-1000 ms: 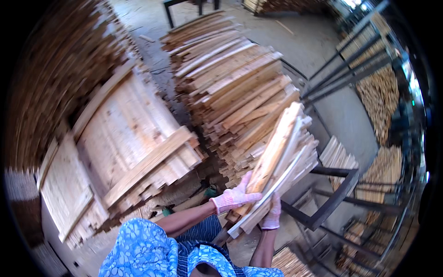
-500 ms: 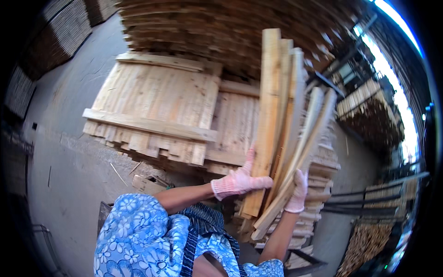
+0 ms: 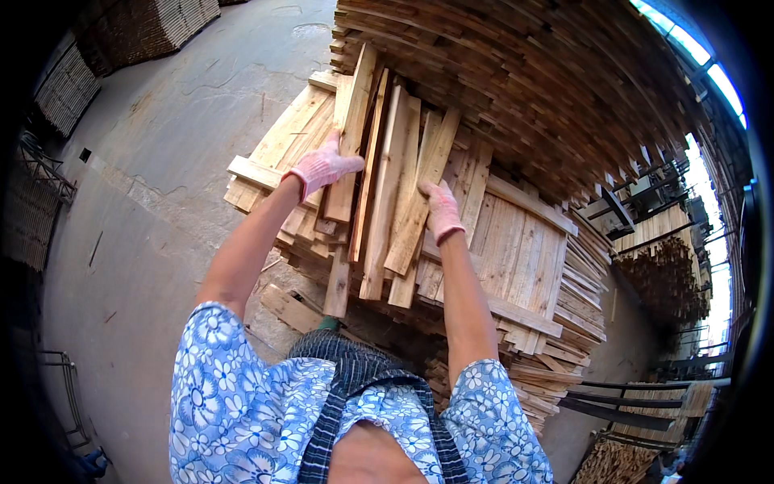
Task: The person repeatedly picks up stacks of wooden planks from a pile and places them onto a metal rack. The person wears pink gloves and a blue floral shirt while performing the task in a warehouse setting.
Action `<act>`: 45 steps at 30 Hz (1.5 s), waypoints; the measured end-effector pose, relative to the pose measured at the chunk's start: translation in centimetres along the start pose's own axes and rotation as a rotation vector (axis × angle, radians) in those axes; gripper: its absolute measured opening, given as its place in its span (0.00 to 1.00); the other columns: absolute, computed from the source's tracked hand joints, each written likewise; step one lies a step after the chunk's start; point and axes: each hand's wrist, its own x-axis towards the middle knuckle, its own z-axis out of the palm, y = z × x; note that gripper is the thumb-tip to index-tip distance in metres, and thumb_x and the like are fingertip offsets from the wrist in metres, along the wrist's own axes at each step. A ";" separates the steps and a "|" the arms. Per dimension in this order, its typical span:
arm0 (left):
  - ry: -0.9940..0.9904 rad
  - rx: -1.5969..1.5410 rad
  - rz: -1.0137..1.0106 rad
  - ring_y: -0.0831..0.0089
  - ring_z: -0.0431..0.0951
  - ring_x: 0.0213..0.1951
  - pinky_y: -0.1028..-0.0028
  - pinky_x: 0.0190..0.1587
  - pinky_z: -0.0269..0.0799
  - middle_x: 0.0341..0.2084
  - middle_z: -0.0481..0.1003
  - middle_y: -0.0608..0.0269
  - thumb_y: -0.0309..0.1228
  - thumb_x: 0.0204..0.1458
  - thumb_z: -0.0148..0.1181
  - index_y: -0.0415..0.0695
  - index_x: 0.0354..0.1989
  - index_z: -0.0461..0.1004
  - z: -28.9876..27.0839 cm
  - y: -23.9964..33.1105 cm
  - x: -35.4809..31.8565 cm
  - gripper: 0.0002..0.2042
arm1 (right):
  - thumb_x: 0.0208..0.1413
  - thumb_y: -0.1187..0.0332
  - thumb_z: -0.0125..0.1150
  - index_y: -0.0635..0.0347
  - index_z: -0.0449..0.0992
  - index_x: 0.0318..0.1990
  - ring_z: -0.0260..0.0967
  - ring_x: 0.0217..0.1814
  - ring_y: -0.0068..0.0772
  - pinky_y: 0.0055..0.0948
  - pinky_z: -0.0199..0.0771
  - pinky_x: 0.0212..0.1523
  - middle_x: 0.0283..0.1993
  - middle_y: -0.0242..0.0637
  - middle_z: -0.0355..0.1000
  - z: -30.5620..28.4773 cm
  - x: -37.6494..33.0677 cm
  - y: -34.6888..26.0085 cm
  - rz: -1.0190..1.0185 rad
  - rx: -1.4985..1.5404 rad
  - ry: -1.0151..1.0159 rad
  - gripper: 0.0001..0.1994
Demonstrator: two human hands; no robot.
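Note:
Both my hands wear pale pink work gloves. Several loose wooden planks (image 3: 391, 189) lie fanned out on top of the left board panel (image 3: 298, 129), slanting away from me. My left hand (image 3: 322, 167) rests against the leftmost plank (image 3: 348, 145), its thumb stretched across the wood and its fingers apart. On the other side, my right hand (image 3: 443, 211) is closed on the edge of the rightmost plank (image 3: 423, 198); some of its fingertips are hidden. To the right is a second board panel (image 3: 516, 250) with crosspieces.
A tall stack of timber (image 3: 516, 73) rises behind the panels. More layered boards (image 3: 584, 282) lie at the right. An offcut of wood (image 3: 290, 309) sits on the concrete floor (image 3: 161, 242). Dark metal bars (image 3: 621, 403) and further wood stacks (image 3: 669, 266) stand farther right.
The plank bundle has gone from upright-looking at the right to lying spread over the left panel. Both hands moved left and farther out with it, and the view has shifted.

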 end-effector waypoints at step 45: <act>0.310 0.239 0.507 0.42 0.63 0.67 0.55 0.70 0.58 0.65 0.63 0.32 0.57 0.56 0.60 0.47 0.74 0.54 16.4 5.4 -5.5 0.43 | 0.64 0.47 0.56 0.63 0.47 0.76 0.64 0.69 0.56 0.39 0.64 0.66 0.67 0.54 0.68 -22.8 -7.4 4.5 -0.033 -0.428 0.151 0.42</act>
